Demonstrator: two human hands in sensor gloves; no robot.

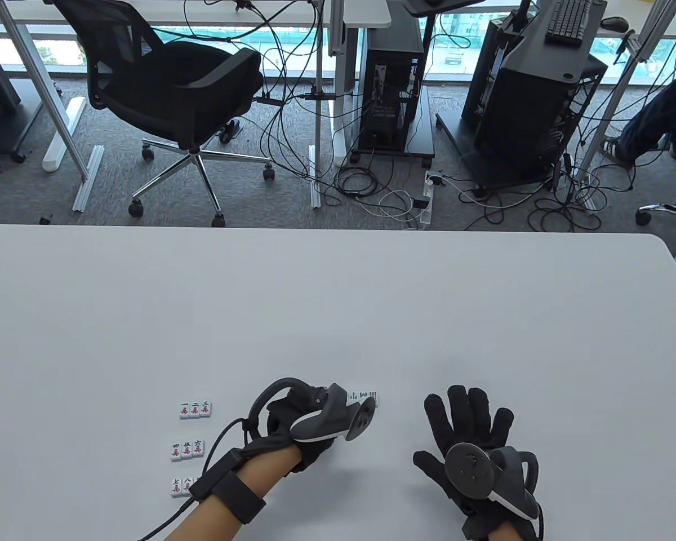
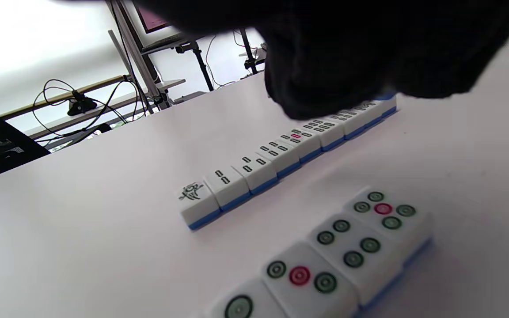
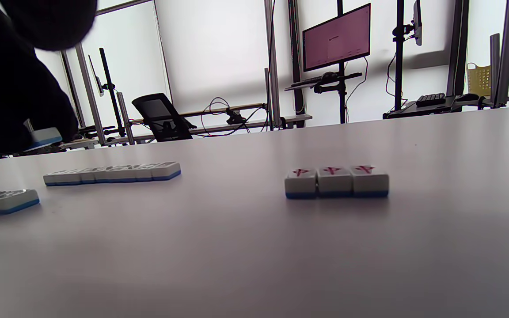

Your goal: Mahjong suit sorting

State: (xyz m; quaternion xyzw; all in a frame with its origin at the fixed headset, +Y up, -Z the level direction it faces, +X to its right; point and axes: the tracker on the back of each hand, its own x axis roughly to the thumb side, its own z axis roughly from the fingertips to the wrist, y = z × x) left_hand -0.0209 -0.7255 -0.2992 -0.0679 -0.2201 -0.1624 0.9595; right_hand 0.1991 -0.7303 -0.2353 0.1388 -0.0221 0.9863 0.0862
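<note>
My left hand [image 1: 338, 403] hovers over the right end of a row of bamboo tiles [image 1: 366, 396]. In the left wrist view its fingers [image 2: 325, 88] pinch a blue-backed tile [image 2: 386, 95] just above the far end of that row [image 2: 281, 154]. The right wrist view shows the same tile [image 3: 42, 134] raised and tilted at the glove's tip. A row of dot tiles [image 2: 347, 247] lies nearer the wrist. Character tiles sit in three short rows [image 1: 195, 409], [image 1: 187, 449], [image 1: 177, 487] at the left. My right hand [image 1: 456, 422] lies spread with straight fingers and holds nothing.
Three red-marked tiles [image 3: 336, 181] stand side by side in the right wrist view; I cannot find them in the table view. The white table [image 1: 338, 310] stretches bare toward its far edge. A cable [image 1: 219, 445] runs from my left wrist strap.
</note>
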